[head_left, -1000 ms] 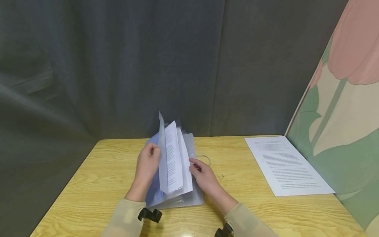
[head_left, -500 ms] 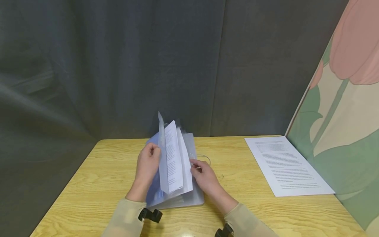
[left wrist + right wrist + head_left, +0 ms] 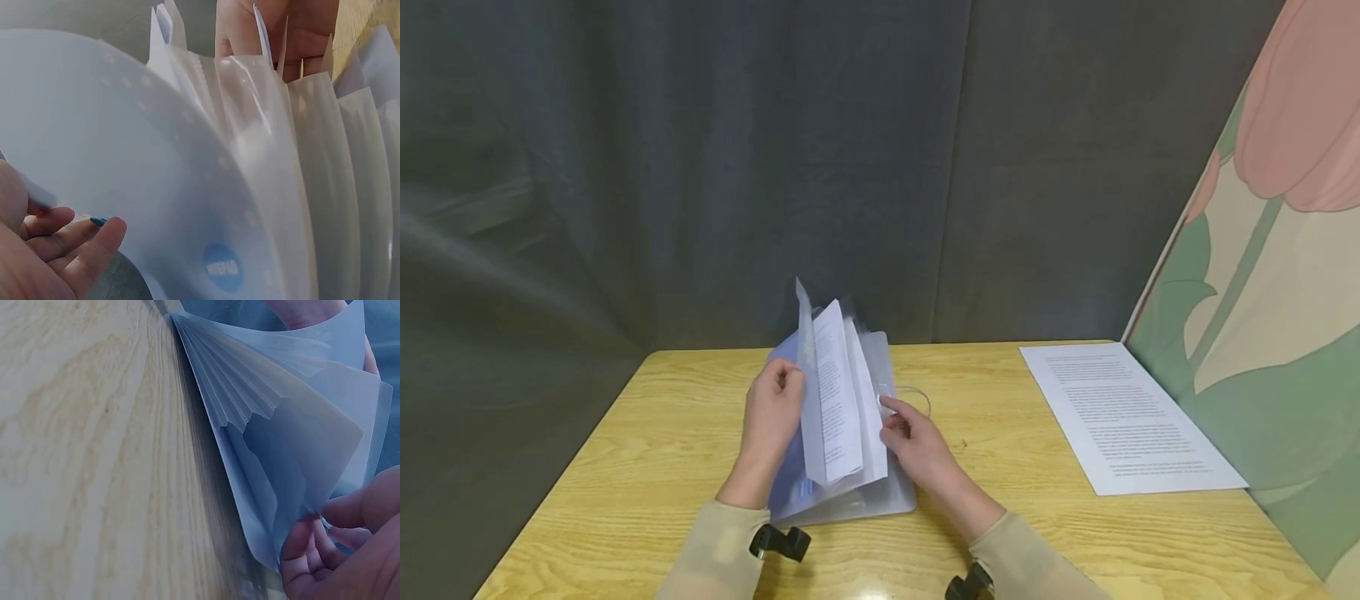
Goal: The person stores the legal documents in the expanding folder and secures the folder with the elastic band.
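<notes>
A translucent accordion file folder [image 3: 788,492] with a bluish cover stands fanned out near the table's middle. My left hand [image 3: 771,412] grips the raised cover [image 3: 125,125] by its edge, thumb on one side and fingers curled on the other. Printed paper sheets [image 3: 838,392] show between the spread pockets. On the folder's right side, my right hand [image 3: 925,452] pinches the edge of an inner pocket divider [image 3: 312,444] between thumb and fingers. Pleated pockets [image 3: 322,156] fan apart behind the cover, which carries a round blue label [image 3: 223,267].
A printed sheet [image 3: 1131,417] lies flat at the right of the wooden table [image 3: 625,467], beside a flower-patterned panel [image 3: 1262,333]. A thin elastic loop [image 3: 927,400] sticks out from the folder's right edge. Dark cloth [image 3: 775,167] hangs behind the table.
</notes>
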Tool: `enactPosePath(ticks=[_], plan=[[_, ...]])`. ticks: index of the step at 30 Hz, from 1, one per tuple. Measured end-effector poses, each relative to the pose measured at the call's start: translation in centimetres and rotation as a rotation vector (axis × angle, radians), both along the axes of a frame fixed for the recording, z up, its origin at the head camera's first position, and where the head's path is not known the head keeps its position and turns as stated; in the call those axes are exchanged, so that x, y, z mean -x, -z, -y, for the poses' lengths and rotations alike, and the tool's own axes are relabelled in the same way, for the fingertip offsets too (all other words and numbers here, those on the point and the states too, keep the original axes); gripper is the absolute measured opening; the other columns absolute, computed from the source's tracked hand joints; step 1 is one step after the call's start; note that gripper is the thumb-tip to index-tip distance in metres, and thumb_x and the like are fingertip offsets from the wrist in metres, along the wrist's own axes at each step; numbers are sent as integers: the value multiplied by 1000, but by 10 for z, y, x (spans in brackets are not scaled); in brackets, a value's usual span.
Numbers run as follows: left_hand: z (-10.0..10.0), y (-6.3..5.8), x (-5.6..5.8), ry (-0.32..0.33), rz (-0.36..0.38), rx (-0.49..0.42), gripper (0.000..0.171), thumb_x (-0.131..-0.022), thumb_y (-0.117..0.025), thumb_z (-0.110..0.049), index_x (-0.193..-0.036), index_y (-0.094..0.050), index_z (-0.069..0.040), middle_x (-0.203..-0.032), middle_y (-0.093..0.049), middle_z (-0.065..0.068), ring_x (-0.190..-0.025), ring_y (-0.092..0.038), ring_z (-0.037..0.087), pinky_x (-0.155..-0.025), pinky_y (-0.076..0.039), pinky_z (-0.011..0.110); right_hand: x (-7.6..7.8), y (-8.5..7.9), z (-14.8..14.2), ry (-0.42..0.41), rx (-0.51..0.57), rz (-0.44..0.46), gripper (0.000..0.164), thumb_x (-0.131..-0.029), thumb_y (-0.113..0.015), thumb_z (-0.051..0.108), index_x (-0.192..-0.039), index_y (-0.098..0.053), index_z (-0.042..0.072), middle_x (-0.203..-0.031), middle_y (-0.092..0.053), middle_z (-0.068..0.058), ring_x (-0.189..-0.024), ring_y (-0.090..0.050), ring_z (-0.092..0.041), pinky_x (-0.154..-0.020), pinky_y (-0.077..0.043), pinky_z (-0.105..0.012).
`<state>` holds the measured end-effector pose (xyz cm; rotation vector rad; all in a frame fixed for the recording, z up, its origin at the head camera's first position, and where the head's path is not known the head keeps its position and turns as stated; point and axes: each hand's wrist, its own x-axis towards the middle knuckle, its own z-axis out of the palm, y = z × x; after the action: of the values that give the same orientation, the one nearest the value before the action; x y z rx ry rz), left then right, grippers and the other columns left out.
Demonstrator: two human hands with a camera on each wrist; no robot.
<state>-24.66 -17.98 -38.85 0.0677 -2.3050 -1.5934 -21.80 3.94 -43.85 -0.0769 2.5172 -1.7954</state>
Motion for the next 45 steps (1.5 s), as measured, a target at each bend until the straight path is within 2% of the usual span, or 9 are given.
enactPosePath(ticks=[4,8,14,20,28,37,41,45], plan=[[0,0,0,-4,-1,-3,22,-105,-50,-13,-101,-68,-2,-87,-58,10,-79,-53,24,-65,-42,33,0,-2,-2,-28,-4,20,58,-108,-62,7,-165,-49,9,-105,-72,-6,-90,-62,-20,-79,-52,-34],[-2,0,0,6,-7,-3,22,-105,-50,-13,-102,-68,-1,-87,-58,11,-78,-53,24,-64,-42,33,-1,-3,-3,-45,-9,42,64,-108,-65,9,-168,-42,12,-102,-77,-5,-90,-65,-20,-82,-51,-37],[-2,-1,0,14,1,2,22,-105,-50,-14,-104,-69,-2,-89,-60,11,-80,-54,25,-66,-43,34,-1,-4,-1,-48,16,14,70,-103,-71,4,-167,-43,10,-90,-75,-3,-87,-67,-18,-89,-53,-39],[-3,-1,-1,22,18,3,22,-107,-49,-15,-105,-68,-2,-92,-60,12,-83,-54,25,-68,-43,34,-3,-6,2,-45,24,-23,74,-98,-77,2,-165,-45,8,-83,-72,-3,-80,-64,-16,-82,-51,-35],[-3,0,0,21,19,-2,23,-107,-50,-15,-105,-68,-2,-93,-61,12,-84,-55,26,-68,-44,35,-3,-7,2,-42,7,-20,72,-100,-75,4,-165,-46,8,-84,-72,-3,-82,-64,-16,-83,-51,-36],[-2,2,0,9,15,16,22,-105,-50,-15,-101,-68,-3,-90,-60,12,-82,-54,26,-68,-43,36,-1,-11,-7,-4,-73,-78,56,-105,-72,13,-157,-55,3,-90,-71,-2,-79,-60,-16,-71,-50,-32],[-2,2,0,11,13,17,21,-105,-50,-14,-100,-68,-3,-88,-58,11,-81,-54,25,-67,-42,35,1,-11,-17,15,-127,-83,54,-107,-72,18,-157,-57,6,-97,-73,-2,-82,-62,-17,-72,-52,-33],[-2,2,0,19,18,10,22,-105,-50,-15,-101,-68,-3,-89,-59,12,-81,-54,25,-67,-42,34,3,-14,-31,45,-233,-127,52,-108,-72,22,-156,-59,8,-103,-73,-1,-89,-64,-17,-78,-53,-35]])
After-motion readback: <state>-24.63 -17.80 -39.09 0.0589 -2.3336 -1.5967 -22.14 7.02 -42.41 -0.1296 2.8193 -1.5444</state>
